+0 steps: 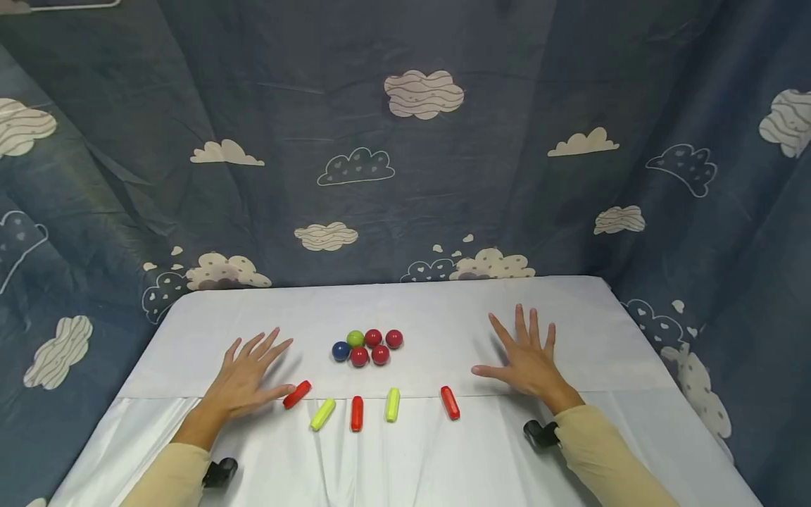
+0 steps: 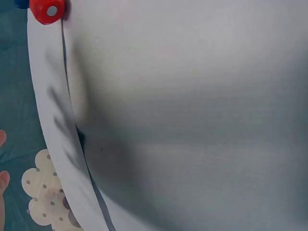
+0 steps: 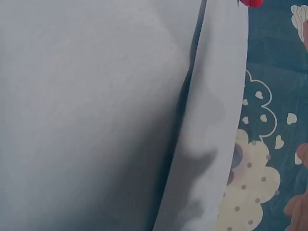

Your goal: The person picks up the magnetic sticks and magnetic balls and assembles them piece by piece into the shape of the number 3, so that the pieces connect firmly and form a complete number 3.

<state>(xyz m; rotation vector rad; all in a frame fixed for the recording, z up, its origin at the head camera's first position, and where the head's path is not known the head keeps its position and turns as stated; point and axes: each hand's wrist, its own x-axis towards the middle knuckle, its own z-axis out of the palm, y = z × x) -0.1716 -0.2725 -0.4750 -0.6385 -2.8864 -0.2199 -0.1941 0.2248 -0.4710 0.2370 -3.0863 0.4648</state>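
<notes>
My left hand (image 1: pixel 243 384) hovers over the left of the white-covered table, fingers spread and holding nothing. Its thumb tip overlaps the end of a short red rod (image 1: pixel 297 394) in the head view. In the left wrist view a red rod's faceted end (image 2: pixel 47 10) shows a pale round centre. Further right lie a yellow-green rod (image 1: pixel 322 414), a red rod (image 1: pixel 357 413), another yellow-green rod (image 1: pixel 392 404) and a red rod (image 1: pixel 450 403). My right hand (image 1: pixel 529 362), fingers wide apart, is over the right side, nearest that last red rod.
Behind the rods, small balls sit clustered: a blue ball (image 1: pixel 341 351), a green ball (image 1: pixel 355 339) and several red balls (image 1: pixel 380 354). A fold runs across the white cloth (image 1: pixel 507 436). A dark blue cloud-print curtain (image 1: pixel 481 176) hangs behind the table and at both sides.
</notes>
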